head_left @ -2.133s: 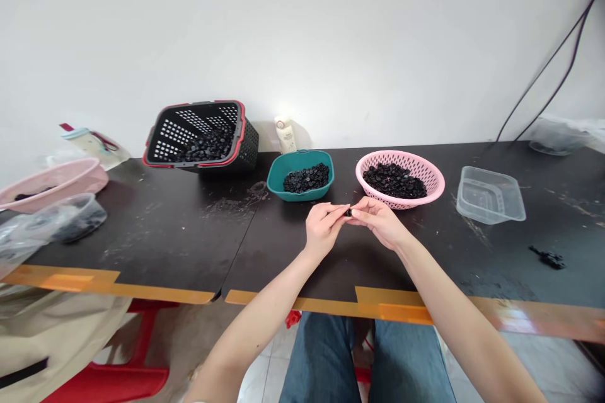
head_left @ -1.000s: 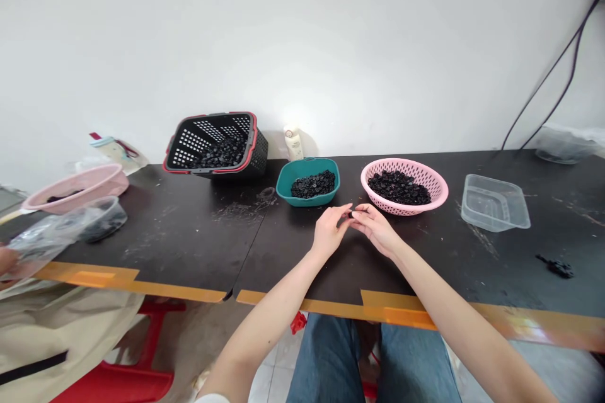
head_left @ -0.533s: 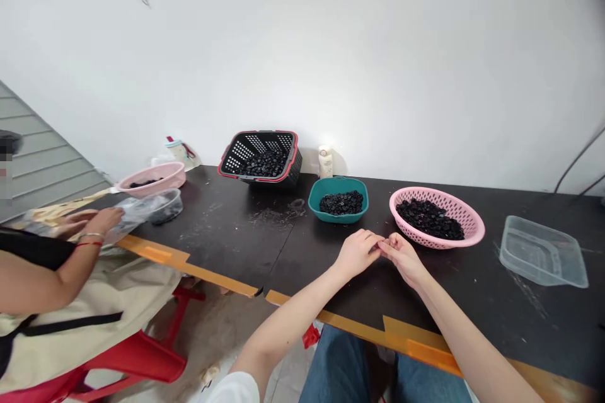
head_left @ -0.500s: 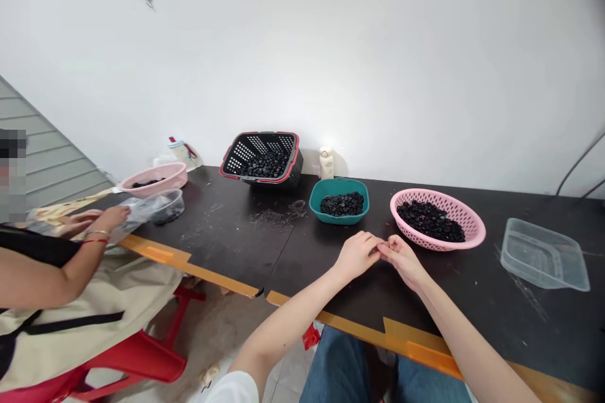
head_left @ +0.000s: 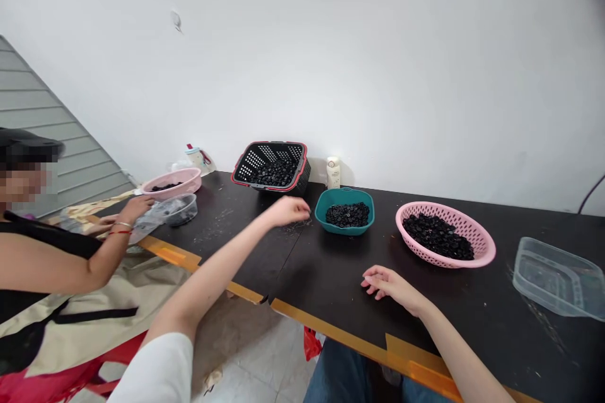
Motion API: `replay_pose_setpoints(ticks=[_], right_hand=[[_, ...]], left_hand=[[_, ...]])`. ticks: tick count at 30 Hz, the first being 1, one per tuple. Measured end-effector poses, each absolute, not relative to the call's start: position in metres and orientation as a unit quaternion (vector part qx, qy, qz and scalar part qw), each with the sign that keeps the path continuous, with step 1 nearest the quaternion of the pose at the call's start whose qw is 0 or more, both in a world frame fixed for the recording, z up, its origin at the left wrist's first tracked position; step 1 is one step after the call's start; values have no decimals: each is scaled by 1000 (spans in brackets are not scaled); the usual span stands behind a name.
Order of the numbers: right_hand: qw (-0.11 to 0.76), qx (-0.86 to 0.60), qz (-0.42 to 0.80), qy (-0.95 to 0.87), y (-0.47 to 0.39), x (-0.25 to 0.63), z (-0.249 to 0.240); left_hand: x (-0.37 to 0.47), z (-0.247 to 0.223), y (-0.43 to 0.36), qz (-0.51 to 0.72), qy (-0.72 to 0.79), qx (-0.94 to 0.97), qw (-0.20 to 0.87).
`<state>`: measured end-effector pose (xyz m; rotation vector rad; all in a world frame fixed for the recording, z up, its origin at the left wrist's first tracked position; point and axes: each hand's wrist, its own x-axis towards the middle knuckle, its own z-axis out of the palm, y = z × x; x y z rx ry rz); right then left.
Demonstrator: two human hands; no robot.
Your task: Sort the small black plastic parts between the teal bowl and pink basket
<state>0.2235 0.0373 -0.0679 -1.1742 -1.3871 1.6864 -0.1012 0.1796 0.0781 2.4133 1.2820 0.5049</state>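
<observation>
My left hand is stretched out above the table, just left of the teal basin. Its fingers are bent together in a pinch, and what they hold, if anything, is too small to make out. Small round black pieces fill the bottom of that basin. Over the table in front of the pink colander, my right hand has loosely curled fingers, apart and holding nothing visible. More small black pieces lie in the colander.
A black basket with red trim holds more black pieces. Beside it stands a white bottle. An open clear plastic container is at the right. To the left, a co-worker handles a plastic bag near a pink basin.
My hands, together before, have separated. The left has moved left and away from me to beside the teal basin; the right has dropped slightly nearer me, its fingers loosened. The view has shifted.
</observation>
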Motion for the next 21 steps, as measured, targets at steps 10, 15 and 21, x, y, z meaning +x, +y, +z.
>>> replay_pose_setpoints(ticks=[10, 15, 21], right_hand=[[373, -456, 645, -487, 39, 221, -63], [452, -473, 591, -472, 45, 223, -61], [533, -354, 627, -444, 25, 217, -31]], left_hand=[[-85, 85, 230, 387, 593, 705, -14], [7, -2, 132, 424, 426, 766, 229], [82, -46, 50, 300, 306, 578, 695]])
